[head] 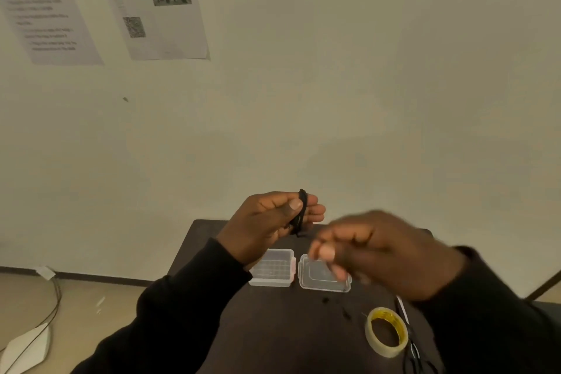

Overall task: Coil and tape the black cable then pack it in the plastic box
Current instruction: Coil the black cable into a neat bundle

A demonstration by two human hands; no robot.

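My left hand is raised above the dark table and pinches a small coiled black cable between thumb and fingers. To its right, my right hand is blurred by motion, its fingers curled together; whether it holds anything is unclear. Below the hands an open clear plastic box lies on the table, with its lid flat beside it on the right. A roll of clear tape with a yellow inner core lies flat at the near right.
Scissors or a thin dark tool lie partly hidden by the tape roll and my right sleeve. Printed sheets hang on the wall behind. A cable and a white object lie on the floor at left.
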